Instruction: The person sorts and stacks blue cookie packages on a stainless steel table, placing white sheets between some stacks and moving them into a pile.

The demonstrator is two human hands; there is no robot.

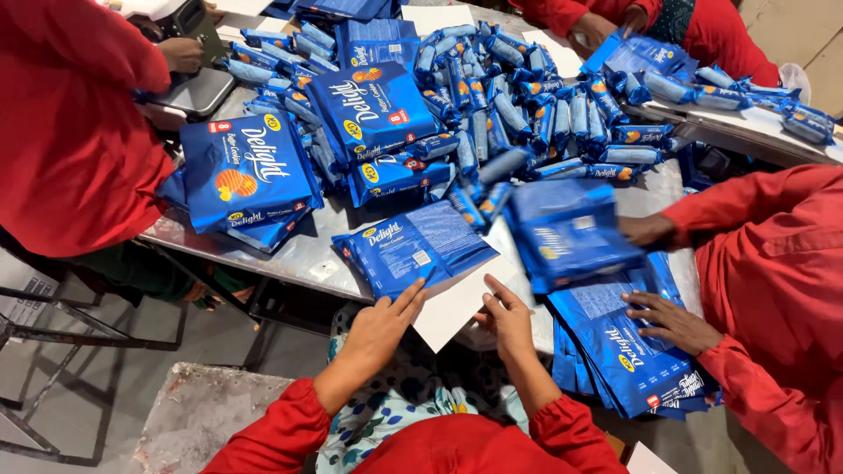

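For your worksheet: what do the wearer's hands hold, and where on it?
Both hands pinch a white card sheet by its near edge.

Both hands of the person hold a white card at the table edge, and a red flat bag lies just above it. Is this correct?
Not quite: in the head view the flat bag is blue, not red. The left hand and right hand do hold the white card at the table edge.
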